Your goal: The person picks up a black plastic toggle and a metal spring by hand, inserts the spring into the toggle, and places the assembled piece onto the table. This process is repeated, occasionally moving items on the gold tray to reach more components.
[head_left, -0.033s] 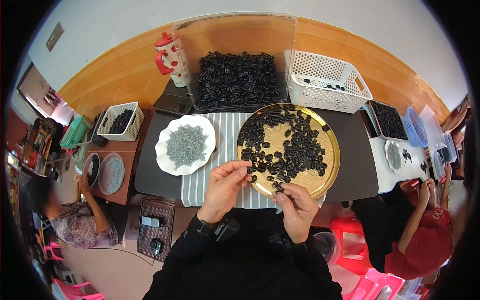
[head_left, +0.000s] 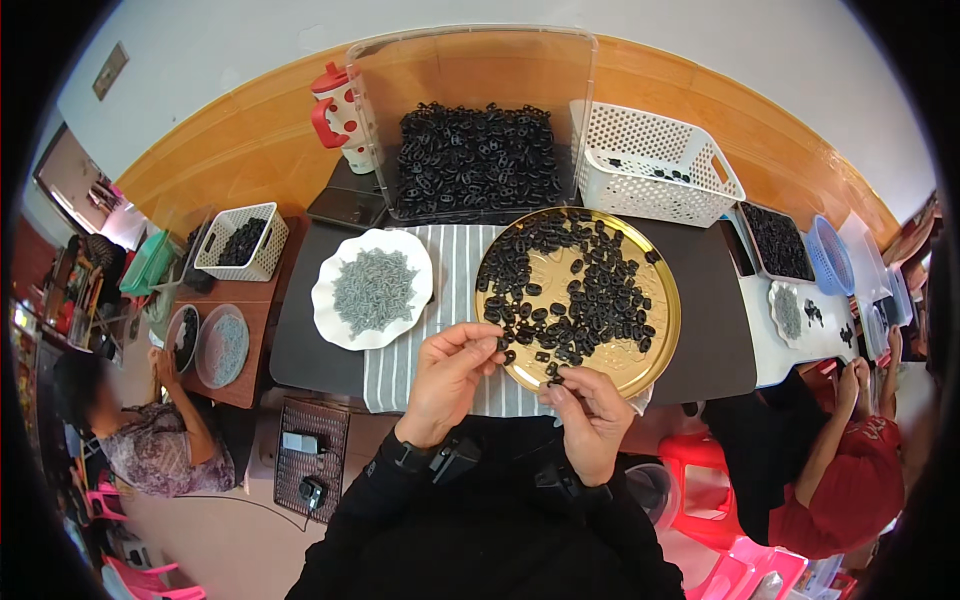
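Note:
My left hand is closed in a pinch on a small black plastic piece by the near left edge of a round gold tray. To its right, my right hand pinches another small black piece between thumb and fingertips. The two hands are apart. Loose black oval pieces with holes lie scattered over the gold tray. Left of the tray, a white scalloped plate bears a heap of small grey screw-like pieces.
Behind the tray stands a clear bin of black pieces, with a white perforated basket on its right. A spotted tumbler and a dark phone are at the back left. People sit at tables on both sides.
My right hand and its black piece have shifted very slightly left and toward me. Otherwise the scene looks the same.

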Tool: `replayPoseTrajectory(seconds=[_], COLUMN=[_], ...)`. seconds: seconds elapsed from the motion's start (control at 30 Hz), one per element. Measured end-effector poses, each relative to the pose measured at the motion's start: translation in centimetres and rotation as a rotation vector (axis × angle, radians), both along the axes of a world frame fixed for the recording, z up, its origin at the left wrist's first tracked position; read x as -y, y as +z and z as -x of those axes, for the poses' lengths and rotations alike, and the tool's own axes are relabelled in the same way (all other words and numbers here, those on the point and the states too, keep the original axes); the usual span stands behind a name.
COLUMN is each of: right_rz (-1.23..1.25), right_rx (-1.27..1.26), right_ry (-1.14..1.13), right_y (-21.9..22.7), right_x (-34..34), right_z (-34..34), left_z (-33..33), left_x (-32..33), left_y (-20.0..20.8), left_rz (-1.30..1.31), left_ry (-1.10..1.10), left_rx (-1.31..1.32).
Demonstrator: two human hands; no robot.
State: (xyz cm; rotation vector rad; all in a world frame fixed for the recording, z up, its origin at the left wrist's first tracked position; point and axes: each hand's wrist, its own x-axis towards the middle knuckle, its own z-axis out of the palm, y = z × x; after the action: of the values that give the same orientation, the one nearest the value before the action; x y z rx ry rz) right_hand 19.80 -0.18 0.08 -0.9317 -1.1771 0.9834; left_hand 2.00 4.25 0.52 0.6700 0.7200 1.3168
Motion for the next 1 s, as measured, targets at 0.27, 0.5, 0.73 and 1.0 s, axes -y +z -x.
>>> replayPoseTrajectory(seconds=[0.27, 0.5, 0.73, 1.0], right_rz=[0.036, 0.062, 0.034, -0.042], right_rx=[-0.073, -0.149, -0.116, 0.092], right_ry=[0.093, 0.109, 0.087, 0.011], right_y=[0.0, 0.1, 0.4, -0.3], right_x=[-0.7, -1.0, -0.7, -0.3], right_z=[3.9, 5.1, 5.2, 5.3], left_z=[0.6, 2.0, 3.3, 2.5], left_x=[1.5, 2.1, 1.7, 1.8], left_y=[-0.1, -0.1, -0.9, -0.7], left_rz=[0.016, 0.002, 0.035, 0.070], left_ry=[0.010, -0.113, -0.149, -0.049], left_rx=[0.053, -0.015, 0.092, 0.193])
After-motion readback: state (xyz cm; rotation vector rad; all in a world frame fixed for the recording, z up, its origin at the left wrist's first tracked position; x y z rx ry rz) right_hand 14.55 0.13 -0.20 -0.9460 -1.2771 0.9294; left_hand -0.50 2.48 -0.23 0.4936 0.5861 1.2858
